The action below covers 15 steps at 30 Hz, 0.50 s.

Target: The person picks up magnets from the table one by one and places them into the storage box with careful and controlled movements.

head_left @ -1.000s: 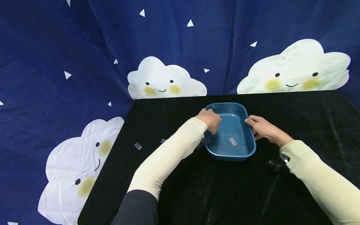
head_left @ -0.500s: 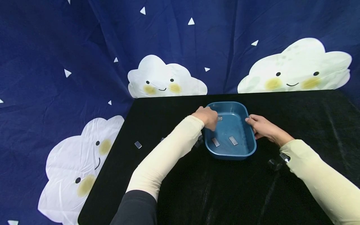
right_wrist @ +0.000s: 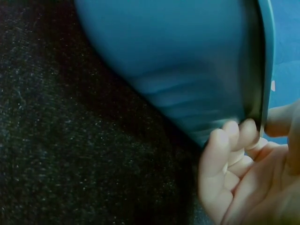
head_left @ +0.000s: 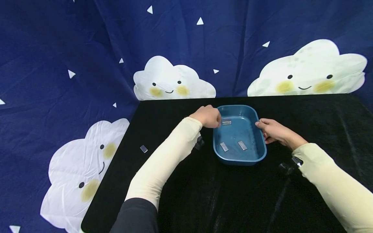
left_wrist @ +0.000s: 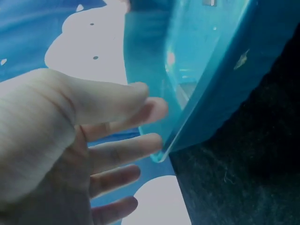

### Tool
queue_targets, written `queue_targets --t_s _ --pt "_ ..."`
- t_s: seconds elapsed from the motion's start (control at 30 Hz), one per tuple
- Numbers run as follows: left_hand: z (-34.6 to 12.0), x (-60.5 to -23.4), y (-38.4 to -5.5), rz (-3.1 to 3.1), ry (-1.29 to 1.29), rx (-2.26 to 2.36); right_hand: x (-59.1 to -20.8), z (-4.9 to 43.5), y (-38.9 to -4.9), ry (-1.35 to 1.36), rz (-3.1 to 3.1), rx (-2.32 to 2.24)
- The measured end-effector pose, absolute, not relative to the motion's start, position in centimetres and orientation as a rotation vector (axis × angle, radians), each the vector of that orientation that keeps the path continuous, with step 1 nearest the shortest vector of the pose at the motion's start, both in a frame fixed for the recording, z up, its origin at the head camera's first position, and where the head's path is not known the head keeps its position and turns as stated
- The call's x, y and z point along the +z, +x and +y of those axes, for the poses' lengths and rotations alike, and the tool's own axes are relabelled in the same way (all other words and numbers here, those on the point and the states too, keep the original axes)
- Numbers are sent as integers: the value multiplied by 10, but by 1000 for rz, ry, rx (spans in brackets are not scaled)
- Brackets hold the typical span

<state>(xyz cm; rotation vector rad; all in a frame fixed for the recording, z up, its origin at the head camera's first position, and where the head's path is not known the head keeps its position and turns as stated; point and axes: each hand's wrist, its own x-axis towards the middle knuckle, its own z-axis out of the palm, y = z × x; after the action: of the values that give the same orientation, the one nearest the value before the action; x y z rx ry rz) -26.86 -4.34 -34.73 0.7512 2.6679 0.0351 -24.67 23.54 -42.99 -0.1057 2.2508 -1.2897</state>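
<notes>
A blue plastic tub (head_left: pixel 240 160) stands on the black table. My right hand (head_left: pixel 275 132) grips its right wall, thumb over the rim and fingers curled against the outside, as the right wrist view also shows. My left hand (head_left: pixel 207 116) hovers at the tub's left rim; in the left wrist view its fingers (left_wrist: pixel 126 149) are loosely spread and hold nothing. Inside the tub lie small silver rectangular bars: one bar (head_left: pixel 224 147) at front left, another bar (head_left: pixel 242 145) beside it, and a lined silver piece (head_left: pixel 226 122) near the left wall, close to my left hand.
One more small silver bar (head_left: pixel 143 149) lies on the black tabletop (head_left: pixel 186 200), left of my left sleeve (head_left: pixel 164 165). A dark blue curtain (head_left: pixel 96 38) with white clouds hangs behind the table's far edge.
My left hand has drawn back leftward out of the tub, uncovering the front-left bar and the lined piece. My left sleeve now hides a second tabletop bar. The right hand keeps its grip.
</notes>
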Motion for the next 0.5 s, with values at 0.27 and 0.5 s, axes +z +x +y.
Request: queue_targets --t_s 0.27,0.5 --pt "-70 -332 -271 2755 751 69 -430 235 -248 -107 2246 -1300" --pt "-94 -325 -272 2745 698 89 -432 237 -248 -114 2252 -1283"
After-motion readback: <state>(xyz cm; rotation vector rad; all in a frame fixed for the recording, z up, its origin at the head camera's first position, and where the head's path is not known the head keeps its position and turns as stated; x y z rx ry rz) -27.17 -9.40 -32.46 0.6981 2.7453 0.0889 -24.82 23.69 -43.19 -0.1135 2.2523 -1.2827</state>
